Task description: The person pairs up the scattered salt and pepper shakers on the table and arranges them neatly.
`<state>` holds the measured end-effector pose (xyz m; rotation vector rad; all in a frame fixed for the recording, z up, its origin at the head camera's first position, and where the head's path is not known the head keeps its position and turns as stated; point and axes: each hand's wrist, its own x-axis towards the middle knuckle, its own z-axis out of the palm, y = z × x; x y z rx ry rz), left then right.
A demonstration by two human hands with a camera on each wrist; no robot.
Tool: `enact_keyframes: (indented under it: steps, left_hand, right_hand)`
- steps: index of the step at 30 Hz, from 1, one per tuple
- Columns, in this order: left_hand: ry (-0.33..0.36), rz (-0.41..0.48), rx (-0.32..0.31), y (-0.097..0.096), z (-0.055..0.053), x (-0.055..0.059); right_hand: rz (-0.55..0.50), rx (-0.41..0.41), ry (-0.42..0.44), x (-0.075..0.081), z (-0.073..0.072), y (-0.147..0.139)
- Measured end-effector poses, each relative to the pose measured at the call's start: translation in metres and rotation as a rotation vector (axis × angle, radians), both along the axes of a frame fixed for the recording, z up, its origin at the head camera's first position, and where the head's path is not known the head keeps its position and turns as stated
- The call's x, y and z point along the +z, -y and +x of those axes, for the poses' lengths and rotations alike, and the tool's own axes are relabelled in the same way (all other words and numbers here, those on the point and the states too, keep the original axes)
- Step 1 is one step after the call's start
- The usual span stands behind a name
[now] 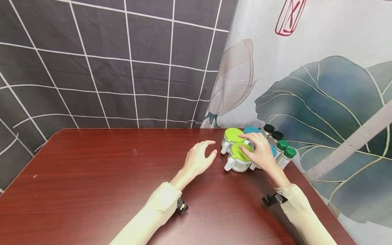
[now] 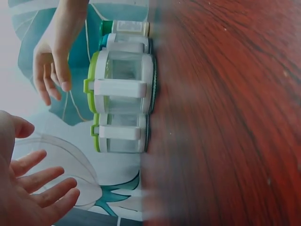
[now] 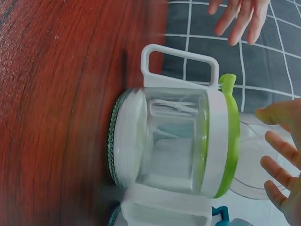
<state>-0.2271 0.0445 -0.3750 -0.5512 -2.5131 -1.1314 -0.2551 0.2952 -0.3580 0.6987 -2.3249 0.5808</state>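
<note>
My right hand [image 1: 260,149] hovers above the front green-lidded glass jar [image 1: 240,163], its fingers spread and loosely bent. In the right wrist view a gap separates that hand [image 3: 287,157] from the jar's lid [image 3: 230,141]; some white contents lie at the jar's bottom, and a white handle [image 3: 181,54] juts from its side. Just left of the jars, my left hand [image 1: 199,158] is held over the table with its fingers apart and nothing in it. A second green-lidded jar [image 2: 123,133] stands beside the front one, as the left wrist view shows.
Blue-lidded jars [image 1: 251,130] stand right of the green-lidded ones, partly covered by my right hand. Beyond them, small bottles with green caps [image 1: 289,152] and black caps [image 1: 277,135] line the right edge of the reddish-brown table [image 1: 107,183]. Patterned curtains [image 1: 153,41] hang behind.
</note>
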Motion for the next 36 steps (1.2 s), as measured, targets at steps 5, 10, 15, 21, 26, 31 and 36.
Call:
enact_keyframes:
  steps: [5,10,15,21,26,31,36]
  left_hand:
    - [0.025,0.013,-0.024,-0.007,-0.002,-0.001]
    - [0.044,0.03,-0.045,-0.015,-0.002,-0.002]
    - [0.071,0.052,-0.071,-0.021,-0.002,-0.002]
    - [0.095,0.069,-0.087,-0.027,-0.004,-0.005]
    - [0.128,0.084,-0.106,-0.03,-0.007,-0.005]
    - [0.155,0.085,-0.123,-0.036,-0.011,-0.002]
    - [0.167,0.091,-0.131,-0.041,-0.012,0.001]
  right_hand:
    - [0.01,-0.006,0.01,0.002,0.001,-0.007]
    - [0.01,0.002,0.005,0.003,-0.001,-0.013]
    - [-0.011,-0.008,0.018,0.003,0.0,-0.019]
    - [-0.048,-0.033,0.052,0.001,0.002,-0.028]
    - [-0.08,-0.048,0.093,0.002,0.002,-0.038]
    - [-0.097,-0.074,0.139,0.003,0.003,-0.045]
    - [-0.115,-0.095,0.14,0.002,0.004,-0.051]
